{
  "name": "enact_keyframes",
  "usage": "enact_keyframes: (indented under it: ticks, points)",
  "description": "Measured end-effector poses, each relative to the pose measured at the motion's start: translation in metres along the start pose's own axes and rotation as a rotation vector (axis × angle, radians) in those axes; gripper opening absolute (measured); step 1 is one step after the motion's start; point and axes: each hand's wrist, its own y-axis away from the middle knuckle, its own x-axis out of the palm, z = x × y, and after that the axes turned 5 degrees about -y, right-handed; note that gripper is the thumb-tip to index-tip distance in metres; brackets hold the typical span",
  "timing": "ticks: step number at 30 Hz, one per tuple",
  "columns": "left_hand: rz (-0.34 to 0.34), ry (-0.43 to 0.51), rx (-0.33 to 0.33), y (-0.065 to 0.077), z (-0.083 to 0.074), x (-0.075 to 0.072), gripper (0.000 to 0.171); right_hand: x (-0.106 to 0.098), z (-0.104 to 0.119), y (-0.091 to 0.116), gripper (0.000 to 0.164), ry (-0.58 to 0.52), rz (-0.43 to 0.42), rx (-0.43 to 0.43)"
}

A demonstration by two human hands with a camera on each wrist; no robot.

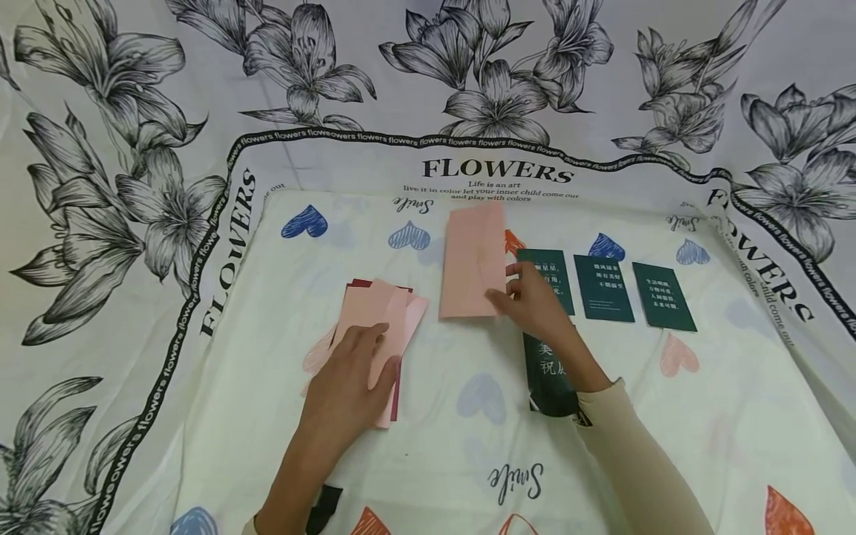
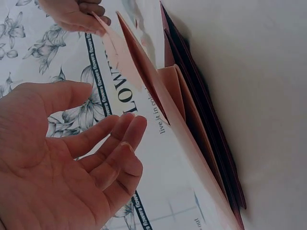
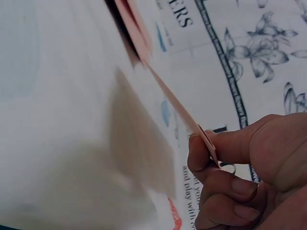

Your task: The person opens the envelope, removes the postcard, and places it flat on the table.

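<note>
My right hand (image 1: 533, 299) pinches a pink envelope (image 1: 471, 264) between thumb and index finger, at its lower right corner. In the right wrist view the envelope (image 3: 175, 103) appears edge-on, raised off the cloth with a shadow beneath. My left hand (image 1: 351, 383) hovers over a loose stack of pink and dark red envelopes (image 1: 384, 305). The left wrist view shows the fingers (image 2: 108, 163) of that hand loosely bent, holding nothing, beside the stack (image 2: 192, 127). Part of the stack is hidden under the left hand in the head view.
Dark green cards with white writing, one (image 1: 604, 288) and another (image 1: 664, 296), lie in a row at the right. A larger dark green piece (image 1: 545, 371) is partly under the right forearm. A white cloth (image 1: 435, 461) printed with hearts and flowers covers the surface.
</note>
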Motion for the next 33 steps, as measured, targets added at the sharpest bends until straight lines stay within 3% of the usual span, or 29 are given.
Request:
enact_keyframes:
  ticks: [4,7,16,26,33]
  points:
    - [-0.011,0.007,0.025,-0.001,-0.002,0.000,0.052,-0.001,0.002,0.022,0.050,-0.005,-0.001,-0.068]
    - [-0.013,0.014,0.037,-0.001,-0.004,0.001,0.053,0.000,0.007,0.043,0.052,-0.029,0.006,-0.087]
    - [-0.019,0.093,0.088,-0.002,-0.017,0.004,0.056,0.006,0.013,0.103,0.059,-0.194,0.015,-0.015]
    - [0.008,0.138,0.140,-0.004,-0.035,0.011,0.054,0.014,0.013,0.149,0.055,-0.261,-0.026,-0.015]
    - [0.046,0.233,0.161,-0.003,-0.046,0.014,0.054,0.023,0.013,0.171,0.054,-0.350,-0.039,-0.021]
